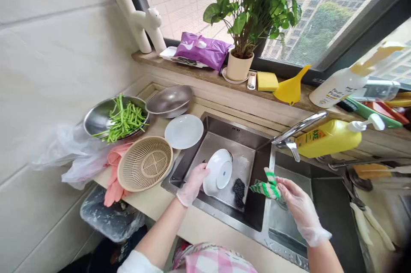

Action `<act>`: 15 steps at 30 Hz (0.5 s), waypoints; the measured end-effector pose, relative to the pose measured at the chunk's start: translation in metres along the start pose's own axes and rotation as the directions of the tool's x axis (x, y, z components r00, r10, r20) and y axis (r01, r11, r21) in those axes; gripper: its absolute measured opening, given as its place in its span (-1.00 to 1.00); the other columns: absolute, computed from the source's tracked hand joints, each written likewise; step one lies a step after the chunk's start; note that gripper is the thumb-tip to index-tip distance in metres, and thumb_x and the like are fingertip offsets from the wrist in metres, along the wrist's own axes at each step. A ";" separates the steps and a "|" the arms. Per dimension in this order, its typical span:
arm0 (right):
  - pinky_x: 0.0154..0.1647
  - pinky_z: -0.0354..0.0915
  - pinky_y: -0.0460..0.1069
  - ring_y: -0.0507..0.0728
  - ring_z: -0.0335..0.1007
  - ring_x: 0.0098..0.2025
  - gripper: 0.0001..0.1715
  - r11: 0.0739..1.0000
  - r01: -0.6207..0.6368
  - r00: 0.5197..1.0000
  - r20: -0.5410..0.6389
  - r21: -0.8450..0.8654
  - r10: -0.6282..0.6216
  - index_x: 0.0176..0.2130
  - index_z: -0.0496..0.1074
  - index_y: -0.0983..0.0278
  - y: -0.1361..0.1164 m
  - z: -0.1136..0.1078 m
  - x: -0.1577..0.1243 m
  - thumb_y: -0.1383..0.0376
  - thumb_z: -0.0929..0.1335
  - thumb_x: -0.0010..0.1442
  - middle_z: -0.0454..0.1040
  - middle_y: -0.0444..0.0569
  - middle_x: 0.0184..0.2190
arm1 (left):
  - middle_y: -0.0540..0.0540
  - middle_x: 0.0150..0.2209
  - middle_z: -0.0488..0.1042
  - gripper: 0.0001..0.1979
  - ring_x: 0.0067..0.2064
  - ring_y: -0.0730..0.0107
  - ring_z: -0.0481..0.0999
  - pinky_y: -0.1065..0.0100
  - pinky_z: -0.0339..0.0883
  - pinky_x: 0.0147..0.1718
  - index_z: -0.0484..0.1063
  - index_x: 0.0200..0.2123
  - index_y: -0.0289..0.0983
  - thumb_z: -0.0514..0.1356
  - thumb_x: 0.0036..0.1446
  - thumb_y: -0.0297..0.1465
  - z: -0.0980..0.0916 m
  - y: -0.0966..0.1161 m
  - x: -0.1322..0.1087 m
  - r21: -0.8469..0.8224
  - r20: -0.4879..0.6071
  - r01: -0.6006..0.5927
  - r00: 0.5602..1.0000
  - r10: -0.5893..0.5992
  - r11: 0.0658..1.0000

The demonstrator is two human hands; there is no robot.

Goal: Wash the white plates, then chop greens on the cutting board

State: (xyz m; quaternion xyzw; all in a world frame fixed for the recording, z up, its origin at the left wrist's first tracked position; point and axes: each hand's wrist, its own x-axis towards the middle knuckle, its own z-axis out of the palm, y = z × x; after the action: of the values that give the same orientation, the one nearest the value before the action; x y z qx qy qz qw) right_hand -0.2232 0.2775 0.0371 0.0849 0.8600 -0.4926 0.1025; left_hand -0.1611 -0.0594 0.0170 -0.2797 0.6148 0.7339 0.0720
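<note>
My left hand point(194, 184), in a clear plastic glove, grips the rim of a white bowl point(215, 174). The bowl is tilted on its side over the left sink basin point(250, 144), its outer base facing right. My right hand point(298, 206), gloved the same way, pinches a green-and-white striped dishcloth point(268, 187) above the divider between the basins. The cloth hangs apart from the bowl. A black scouring pad point(239, 192) lies on the left basin's floor, just right of the bowl.
Left of the sink stand a white plate point(184, 131), a beige basket point(122, 174), a metal bowl point(170, 102) and a bowl of green vegetables point(126, 121). The faucet point(293, 136) and a yellow soap bottle point(330, 139) are behind the right basin point(289, 221). A potted plant point(239, 65) stands on the sill.
</note>
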 end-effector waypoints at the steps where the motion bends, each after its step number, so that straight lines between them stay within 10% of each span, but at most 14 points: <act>1: 0.03 0.37 0.16 0.29 0.55 -0.08 -0.41 0.996 -0.013 1.000 0.027 0.092 0.010 -0.23 0.62 0.19 -0.011 0.003 -0.003 -0.19 0.44 -0.04 0.66 0.09 -0.15 | -0.11 -0.36 0.60 -0.67 -0.31 0.24 0.53 0.30 0.34 -0.29 0.54 -0.28 -0.32 0.30 -0.07 -0.21 -0.001 0.002 -0.001 -0.008 0.002 -0.005 1.000 0.005 1.000; 6: -0.06 0.42 0.13 0.23 0.54 -0.16 -0.36 0.888 -0.137 0.987 0.141 0.439 0.083 -0.26 0.62 0.22 -0.036 0.032 -0.011 -0.17 0.57 -0.19 0.64 0.08 -0.21 | -0.07 -0.39 0.58 -0.66 -0.34 0.27 0.50 0.33 0.32 -0.30 0.52 -0.32 -0.31 0.30 -0.10 -0.17 -0.001 0.002 0.003 0.010 0.004 -0.064 0.998 0.064 0.998; 11: -0.42 0.30 -0.06 0.08 0.45 -0.41 -0.46 0.834 -0.451 0.878 0.326 0.318 0.350 -0.41 0.53 0.24 -0.014 0.085 -0.011 -0.06 0.62 -0.26 0.56 -0.06 -0.44 | -0.12 -0.33 0.57 -0.70 -0.29 0.20 0.50 0.25 0.33 -0.24 0.50 -0.29 -0.28 0.17 0.02 -0.19 0.012 -0.007 0.007 0.161 -0.026 -0.129 0.991 0.134 0.979; 15: -0.54 0.22 -0.09 0.04 0.40 -0.54 -0.33 0.765 -0.591 0.774 0.446 0.255 0.450 -0.29 0.48 0.26 -0.007 0.121 0.002 -0.29 0.38 0.06 0.55 -0.04 -0.43 | -0.12 -0.33 0.57 -0.80 -0.19 0.12 0.51 0.18 0.30 -0.06 0.52 -0.37 -0.20 0.15 0.13 -0.24 0.033 -0.019 0.003 0.317 0.064 -0.193 0.981 0.182 0.929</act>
State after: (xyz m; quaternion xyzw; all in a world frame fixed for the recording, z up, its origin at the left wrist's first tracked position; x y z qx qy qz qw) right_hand -0.2157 0.1693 -0.0169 0.2510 0.6543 -0.6074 0.3741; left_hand -0.1655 -0.0241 0.0019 -0.1918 0.7489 0.6318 0.0565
